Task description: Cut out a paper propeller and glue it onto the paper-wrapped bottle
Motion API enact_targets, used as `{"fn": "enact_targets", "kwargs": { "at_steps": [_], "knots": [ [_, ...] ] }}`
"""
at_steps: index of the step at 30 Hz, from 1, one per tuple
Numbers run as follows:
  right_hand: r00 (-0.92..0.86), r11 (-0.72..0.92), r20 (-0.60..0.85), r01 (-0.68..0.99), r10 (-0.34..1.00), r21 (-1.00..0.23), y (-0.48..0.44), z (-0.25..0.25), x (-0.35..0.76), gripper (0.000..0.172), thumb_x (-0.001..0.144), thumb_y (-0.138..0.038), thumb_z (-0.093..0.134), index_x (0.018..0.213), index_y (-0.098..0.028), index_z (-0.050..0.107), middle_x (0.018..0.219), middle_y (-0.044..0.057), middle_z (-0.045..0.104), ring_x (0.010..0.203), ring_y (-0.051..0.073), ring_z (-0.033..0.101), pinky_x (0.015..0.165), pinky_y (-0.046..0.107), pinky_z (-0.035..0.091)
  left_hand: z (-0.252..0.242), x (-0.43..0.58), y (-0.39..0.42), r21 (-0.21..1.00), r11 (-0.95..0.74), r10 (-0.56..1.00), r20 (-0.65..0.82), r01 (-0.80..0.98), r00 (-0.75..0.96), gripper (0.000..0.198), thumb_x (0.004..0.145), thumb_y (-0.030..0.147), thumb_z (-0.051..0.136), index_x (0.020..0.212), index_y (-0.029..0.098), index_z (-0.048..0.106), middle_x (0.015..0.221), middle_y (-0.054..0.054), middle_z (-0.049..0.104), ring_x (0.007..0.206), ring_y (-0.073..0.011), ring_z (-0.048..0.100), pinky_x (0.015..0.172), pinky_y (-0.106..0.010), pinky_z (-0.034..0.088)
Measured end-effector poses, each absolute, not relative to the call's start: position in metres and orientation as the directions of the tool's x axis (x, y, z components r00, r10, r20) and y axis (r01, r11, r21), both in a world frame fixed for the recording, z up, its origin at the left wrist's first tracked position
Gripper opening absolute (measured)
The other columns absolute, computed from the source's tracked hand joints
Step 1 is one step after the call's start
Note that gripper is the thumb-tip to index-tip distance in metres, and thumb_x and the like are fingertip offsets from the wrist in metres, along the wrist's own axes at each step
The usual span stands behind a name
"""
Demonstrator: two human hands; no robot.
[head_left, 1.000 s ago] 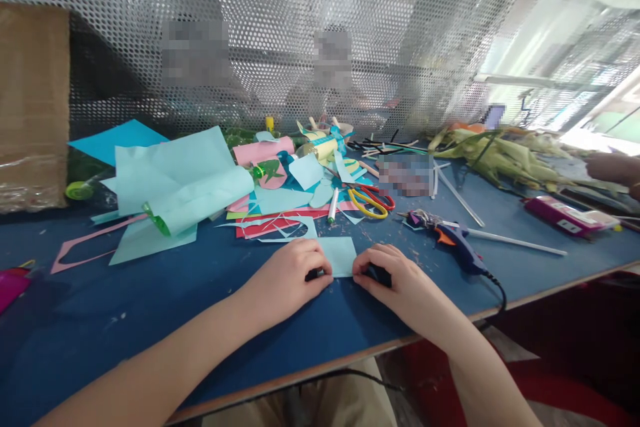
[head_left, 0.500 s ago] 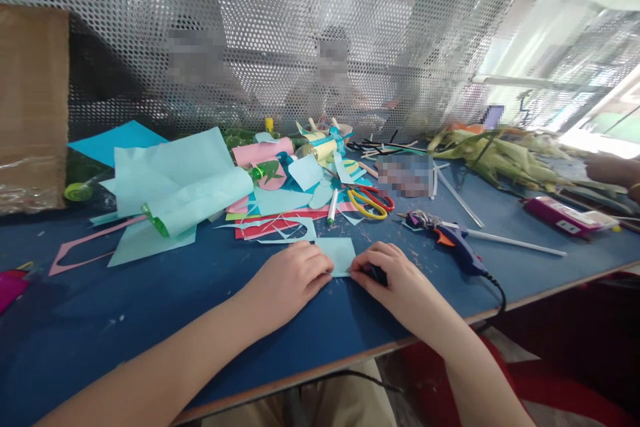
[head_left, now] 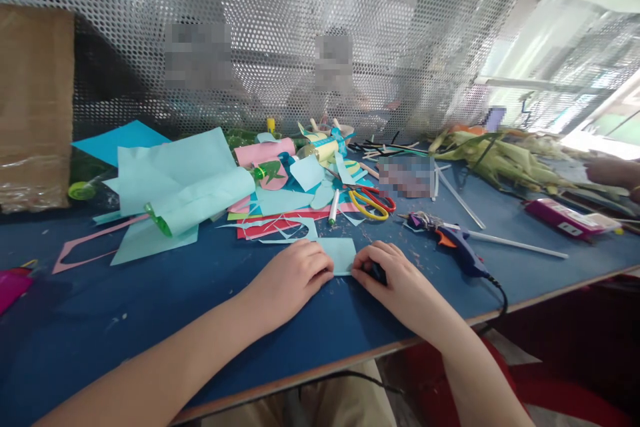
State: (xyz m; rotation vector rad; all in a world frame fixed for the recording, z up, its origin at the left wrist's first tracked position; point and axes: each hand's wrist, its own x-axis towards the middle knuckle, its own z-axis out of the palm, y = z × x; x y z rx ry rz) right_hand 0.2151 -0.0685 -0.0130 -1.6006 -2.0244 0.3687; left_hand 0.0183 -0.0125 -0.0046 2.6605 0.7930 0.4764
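Observation:
A small light-blue paper square (head_left: 341,254) lies flat on the blue table (head_left: 150,293) between my hands. My left hand (head_left: 293,277) rests on the table with curled fingers pinching the paper's left edge. On the paper's right edge, my right hand (head_left: 395,280) presses down with bent fingertips, and something small and dark shows under its fingers. Both forearms reach in from the near table edge.
Behind the paper lies a heap of light-blue, pink and red paper scraps (head_left: 200,187), scissors with yellow and red handles (head_left: 373,202), a white marker (head_left: 333,207) and a blue glue gun (head_left: 460,247) with its cord. Corn husks (head_left: 505,157) lie far right. A perforated metal screen (head_left: 300,33) backs the table.
My left hand has slid slightly toward the paper, and its fingers now cover the left edge. The right hand has hardly moved.

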Motion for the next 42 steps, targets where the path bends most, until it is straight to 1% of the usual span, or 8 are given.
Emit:
{"fn": "enact_targets", "kwargs": {
  "at_steps": [9, 13, 16, 22, 27, 33, 37, 42],
  "knots": [
    [-0.148, 0.236, 0.196, 0.783, 0.969, -0.576, -0.066, -0.0135, 0.2182, 0.009, 0.082, -0.016, 0.06, 0.076, -0.022, 0.063, 0.079, 0.001, 0.06, 0.08, 0.019, 0.056, 0.074, 0.031, 0.044, -0.0026, 0.0177, -0.014, 0.387, -0.8, 0.571, 0.254, 0.459, 0.781, 0.016, 0.092, 0.021, 0.047, 0.082, 0.017, 0.058, 0.079, -0.003, 0.06, 0.077, -0.0176, 0.054, 0.074, -0.031, 0.043],
    [-0.132, 0.213, 0.184, 0.803, 0.974, -0.556, -0.0646, -0.0132, 0.2155, 0.008, 0.082, -0.019, 0.06, 0.076, -0.022, 0.064, 0.079, 0.002, 0.062, 0.08, 0.02, 0.057, 0.075, 0.033, 0.045, -0.005, 0.0157, -0.012, 0.437, -0.777, 0.588, 0.245, 0.453, 0.771, 0.008, 0.088, 0.02, 0.055, 0.081, 0.018, 0.059, 0.077, -0.001, 0.059, 0.077, -0.017, 0.053, 0.071, -0.029, 0.043],
    [-0.12, 0.208, 0.198, 0.829, 0.973, -0.52, -0.0642, -0.013, 0.2129, 0.008, 0.081, -0.017, 0.059, 0.075, -0.021, 0.063, 0.077, 0.003, 0.061, 0.078, 0.021, 0.057, 0.073, 0.034, 0.046, -0.0078, 0.0152, -0.0105, 0.455, -0.776, 0.586, 0.263, 0.437, 0.767, 0.01, 0.087, 0.017, 0.055, 0.079, 0.018, 0.06, 0.082, -0.002, 0.059, 0.081, -0.0167, 0.053, 0.074, -0.029, 0.043],
    [-0.142, 0.231, 0.205, 0.819, 0.968, -0.525, -0.0653, -0.012, 0.2137, 0.009, 0.082, -0.014, 0.058, 0.081, -0.022, 0.057, 0.075, 0.0, 0.056, 0.077, 0.019, 0.054, 0.072, 0.032, 0.044, -0.0062, 0.017, -0.0109, 0.412, -0.788, 0.586, 0.27, 0.458, 0.764, 0.014, 0.09, 0.019, 0.052, 0.078, 0.016, 0.06, 0.078, -0.003, 0.06, 0.079, -0.0183, 0.052, 0.074, -0.03, 0.042],
    [-0.139, 0.217, 0.177, 0.789, 0.974, -0.575, -0.0656, -0.0115, 0.2169, 0.009, 0.083, -0.016, 0.059, 0.079, -0.023, 0.062, 0.075, 0.0, 0.056, 0.077, 0.019, 0.055, 0.071, 0.031, 0.044, -0.0058, 0.0186, -0.011, 0.398, -0.789, 0.59, 0.278, 0.469, 0.758, 0.013, 0.09, 0.019, 0.05, 0.079, 0.017, 0.056, 0.076, -0.002, 0.06, 0.076, -0.0177, 0.052, 0.075, -0.031, 0.041],
    [-0.092, 0.195, 0.205, 0.799, 0.974, -0.569, -0.0638, -0.0136, 0.2161, 0.007, 0.08, -0.018, 0.061, 0.076, -0.022, 0.065, 0.072, 0.0, 0.059, 0.074, 0.02, 0.057, 0.068, 0.031, 0.045, -0.007, 0.017, -0.0105, 0.35, -0.815, 0.562, 0.288, 0.461, 0.775, 0.014, 0.091, 0.021, 0.048, 0.081, 0.017, 0.057, 0.076, -0.002, 0.058, 0.076, -0.0181, 0.05, 0.071, -0.03, 0.041],
    [-0.054, 0.156, 0.195, 0.814, 0.979, -0.559, -0.0621, -0.015, 0.214, 0.007, 0.079, -0.019, 0.062, 0.075, -0.022, 0.066, 0.069, 0.001, 0.06, 0.072, 0.02, 0.058, 0.065, 0.031, 0.045, -0.0078, 0.0144, -0.0077, 0.403, -0.792, 0.583, 0.274, 0.46, 0.765, 0.01, 0.086, 0.024, 0.059, 0.08, 0.017, 0.059, 0.081, -0.003, 0.06, 0.082, -0.0192, 0.052, 0.073, -0.03, 0.042],
    [-0.08, 0.208, 0.254, 0.823, 0.964, -0.529, -0.063, -0.0165, 0.2131, 0.007, 0.079, -0.016, 0.059, 0.074, -0.021, 0.061, 0.071, 0.001, 0.059, 0.072, 0.02, 0.056, 0.069, 0.032, 0.046, -0.0073, 0.0151, -0.0058, 0.472, -0.749, 0.618, 0.242, 0.465, 0.748, 0.014, 0.089, 0.02, 0.054, 0.078, 0.017, 0.062, 0.079, -0.002, 0.062, 0.082, -0.0182, 0.053, 0.075, -0.031, 0.043]
  ]
}}
